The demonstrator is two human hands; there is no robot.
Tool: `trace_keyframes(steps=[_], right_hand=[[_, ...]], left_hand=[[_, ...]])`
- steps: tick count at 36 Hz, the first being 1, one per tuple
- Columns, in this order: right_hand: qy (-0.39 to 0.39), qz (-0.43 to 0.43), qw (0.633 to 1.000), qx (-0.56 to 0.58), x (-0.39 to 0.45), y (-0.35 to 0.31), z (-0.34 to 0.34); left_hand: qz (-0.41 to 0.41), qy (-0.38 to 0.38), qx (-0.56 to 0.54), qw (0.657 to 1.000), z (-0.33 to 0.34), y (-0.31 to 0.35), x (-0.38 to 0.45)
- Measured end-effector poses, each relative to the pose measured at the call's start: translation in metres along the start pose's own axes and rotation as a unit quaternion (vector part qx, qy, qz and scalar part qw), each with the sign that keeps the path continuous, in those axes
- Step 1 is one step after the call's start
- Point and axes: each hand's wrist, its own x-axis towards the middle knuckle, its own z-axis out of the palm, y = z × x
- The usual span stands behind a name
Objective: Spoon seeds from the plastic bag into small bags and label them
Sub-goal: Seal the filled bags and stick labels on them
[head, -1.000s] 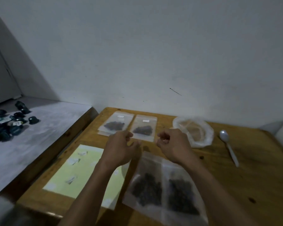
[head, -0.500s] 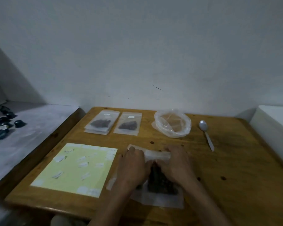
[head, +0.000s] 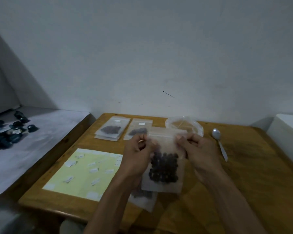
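Observation:
A small clear bag of dark seeds (head: 164, 168) hangs upright above the wooden table (head: 254, 174). My left hand (head: 137, 154) pinches its top left corner and my right hand (head: 198, 149) pinches its top right corner. Another seed-filled small bag (head: 142, 198) lies flat under it, partly hidden by my left forearm. Two labelled small bags (head: 112, 129) (head: 138, 129) of seeds lie at the back of the table. The big plastic bag (head: 184, 124) sits behind my hands, and a metal spoon (head: 219, 142) lies to its right. A yellow label sheet (head: 85, 171) lies at the left.
A grey surface (head: 32, 149) to the left carries several dark round objects (head: 8, 130). A white box (head: 287, 132) stands at the table's right edge. The wall runs right behind the table.
Both hands were pressing on a seed bag flat on the table; now they have lifted it upright by its top corners. The camera view has shifted a little.

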Motion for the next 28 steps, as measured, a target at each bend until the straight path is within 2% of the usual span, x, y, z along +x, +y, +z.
trace_keyframes(steps=[6, 14, 17, 20, 23, 25, 28], right_hand=[[-0.097, -0.065, 0.993, -0.013, -0.002, -0.021, 0.052], [-0.222, -0.047, 0.973, -0.042, 0.003, -0.008, 0.142], [-0.230, -0.078, 0.962, -0.122, 0.010, 0.007, 0.168], [-0.213, -0.126, 0.919, -0.307, 0.024, 0.032, 0.180], [-0.212, -0.106, 0.851, -0.468, 0.035, 0.056, 0.188], [-0.194, -0.086, 0.821, -0.529, 0.041, 0.070, 0.195], [-0.173, -0.075, 0.799, -0.571, 0.043, 0.084, 0.204]], left_hand=[[0.019, 0.008, -0.075, 0.997, -0.041, 0.028, -0.010], [0.004, 0.143, -0.073, 0.987, -0.117, 0.033, -0.023], [-0.001, 0.227, -0.088, 0.970, -0.148, 0.032, -0.026], [-0.008, 0.303, -0.092, 0.949, -0.183, 0.029, -0.027], [-0.021, 0.344, -0.111, 0.932, -0.207, 0.026, -0.027], [-0.027, 0.359, -0.118, 0.925, -0.216, 0.022, -0.024], [-0.037, 0.370, -0.110, 0.922, -0.223, 0.014, -0.019]])
